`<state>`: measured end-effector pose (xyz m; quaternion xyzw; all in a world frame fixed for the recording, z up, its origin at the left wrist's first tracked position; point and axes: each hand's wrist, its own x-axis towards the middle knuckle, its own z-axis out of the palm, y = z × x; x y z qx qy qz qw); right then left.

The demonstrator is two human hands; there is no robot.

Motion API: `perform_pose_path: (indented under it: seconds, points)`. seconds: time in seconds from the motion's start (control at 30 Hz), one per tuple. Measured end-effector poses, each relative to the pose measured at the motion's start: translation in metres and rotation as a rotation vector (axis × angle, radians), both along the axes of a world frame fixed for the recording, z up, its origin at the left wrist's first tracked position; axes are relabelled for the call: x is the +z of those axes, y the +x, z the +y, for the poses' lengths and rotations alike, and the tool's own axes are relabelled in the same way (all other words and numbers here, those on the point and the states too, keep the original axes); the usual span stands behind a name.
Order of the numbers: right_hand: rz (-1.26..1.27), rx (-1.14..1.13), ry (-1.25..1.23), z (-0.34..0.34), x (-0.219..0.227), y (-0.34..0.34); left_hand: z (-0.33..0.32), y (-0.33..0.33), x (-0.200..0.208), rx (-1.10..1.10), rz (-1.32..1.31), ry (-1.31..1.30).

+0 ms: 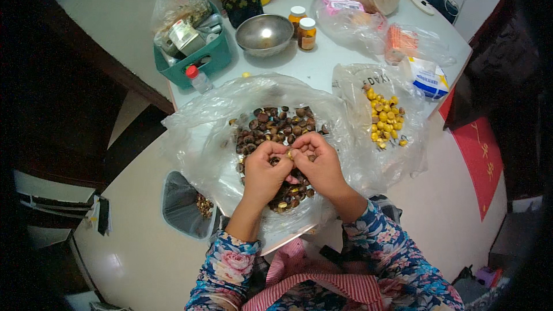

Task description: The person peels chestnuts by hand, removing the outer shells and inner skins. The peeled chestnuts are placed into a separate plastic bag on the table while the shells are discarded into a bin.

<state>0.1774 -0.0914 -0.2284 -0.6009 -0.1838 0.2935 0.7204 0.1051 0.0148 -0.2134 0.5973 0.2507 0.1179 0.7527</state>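
Between the fingertips of both hands is a chestnut (pixel 290 154), small and partly yellow where it shows. My left hand (pixel 264 168) pinches it from one side, and my right hand (pixel 318 164) closes on it from the other. Both hands are over a heap of dark brown chestnuts (pixel 271 124) lying on a spread clear plastic bag (pixel 210 132). Some in the heap show yellow flesh. To the right, yellow peeled chestnuts (pixel 387 118) rest on a second clear bag (pixel 415 144). My fingers hide most of the chestnut in hand.
A steel bowl (pixel 265 35) and amber bottles (pixel 307 34) stand at the back of the white table. At the back left is a green basket (pixel 193 63) beside a red-capped jar (pixel 199 79). On the floor, lower left, a lined bin (pixel 184 207) holds shells. Tissue packs (pixel 426 76) lie at right.
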Motion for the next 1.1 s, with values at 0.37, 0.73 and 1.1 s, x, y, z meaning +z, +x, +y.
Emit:
perform_pose_path:
  seconds: [0.37,0.73,1.1]
  points:
    - [0.170,0.047,0.125,0.002,0.000,0.001,0.000,0.001,0.005,0.040,0.009,-0.044]
    - [0.550,0.091,0.282,0.000,0.005,0.006,0.014,-0.002,-0.005,0.027,-0.072,-0.412]
    - [0.669,0.155,0.401,-0.006,0.005,0.016,0.032,-0.005,-0.002,0.109,-0.134,-0.340]
